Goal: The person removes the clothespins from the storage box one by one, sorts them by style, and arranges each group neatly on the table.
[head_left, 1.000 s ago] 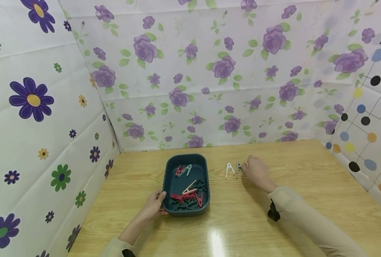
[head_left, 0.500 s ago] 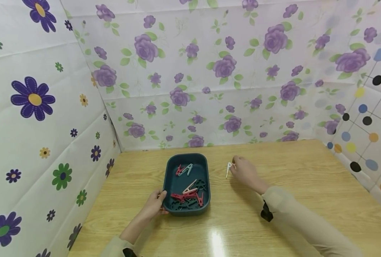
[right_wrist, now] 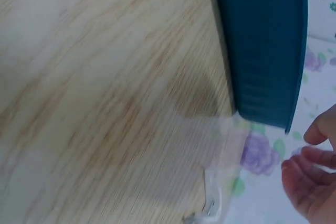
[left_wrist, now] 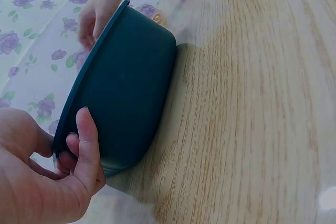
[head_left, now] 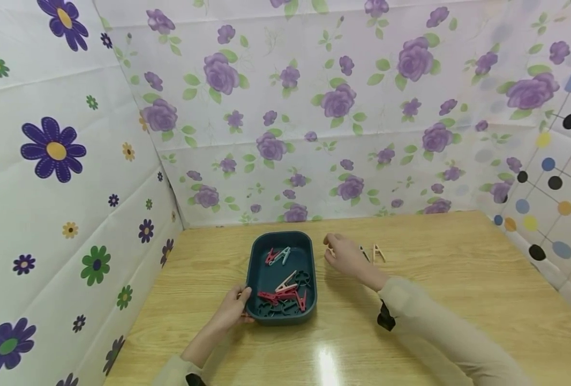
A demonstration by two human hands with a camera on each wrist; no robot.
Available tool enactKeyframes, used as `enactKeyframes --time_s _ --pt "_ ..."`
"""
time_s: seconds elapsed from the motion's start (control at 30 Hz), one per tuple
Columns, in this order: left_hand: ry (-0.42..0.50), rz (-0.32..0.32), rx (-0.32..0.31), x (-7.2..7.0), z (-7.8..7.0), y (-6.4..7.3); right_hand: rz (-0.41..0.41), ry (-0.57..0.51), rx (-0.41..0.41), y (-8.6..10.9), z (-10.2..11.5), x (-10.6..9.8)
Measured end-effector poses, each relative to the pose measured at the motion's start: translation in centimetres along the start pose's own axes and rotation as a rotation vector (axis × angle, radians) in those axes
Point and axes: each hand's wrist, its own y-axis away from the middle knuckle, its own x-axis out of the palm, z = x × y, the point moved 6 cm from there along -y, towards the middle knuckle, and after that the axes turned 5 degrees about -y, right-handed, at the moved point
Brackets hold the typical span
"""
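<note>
My left hand (head_left: pixel 234 304) grips the near left corner of a dark teal plastic bin (head_left: pixel 313 279). Its thumb hooks over the rim, and the fingers lie against the outer wall in the left wrist view. Inside the bin are red clothespins (head_left: pixel 301 300), a pale blue clothespin (head_left: pixel 280 256), a pale pink clothespin (head_left: pixel 285 281) and several dark green clips (head_left: pixel 302 277). My right hand (head_left: pixel 349 258) hovers just right of the bin, fingers loosely bent and nothing visible between them. Below it on the table lies a white clothespin (right_wrist: pixel 212 195), mostly hidden in the head view.
Right of my right hand, a dark clothespin (head_left: pixel 365 253) and a peach clothespin (head_left: pixel 378 253) lie on the wooden table (head_left: pixel 435 268). Flower-patterned sheets (head_left: pixel 285 112) enclose the table at the back and left, with a dotted sheet (head_left: pixel 546 206) on the right.
My right hand has moved left toward the bin, passing over the clothespins. The dark and peach clothespins now show to its right, and it covers the white one. The left hand keeps its grip.
</note>
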Motion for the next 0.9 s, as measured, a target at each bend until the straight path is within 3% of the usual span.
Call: enactKeyframes --time_s 0.2,0.37,0.5,0.6,0.73,0.9 --pt "0.001 0.009 -0.002 0.2 0.0 0.1 0.044 -0.031 -0.086 -0.6 1.9 1.5" --pt "0.003 0.005 -0.003 0.1 0.0 0.0 0.04 0.004 -0.263 -1.2 4.2 2.2" --pt "-0.001 0.0 -0.006 0.1 0.0 -0.1 0.148 0.074 -0.371 -1.5 6.0 3.6" --pt "-0.008 0.001 -0.006 0.1 0.1 -0.2 0.293 0.092 -0.361 -1.6 6.7 5.0" --pt "-0.017 0.0 -0.006 0.2 0.0 0.0 0.479 0.164 -0.286 -1.5 7.1 6.6" --pt "-0.017 0.0 -0.006 0.1 0.1 -0.2 0.57 0.35 -0.267 -1.6 7.5 7.5"
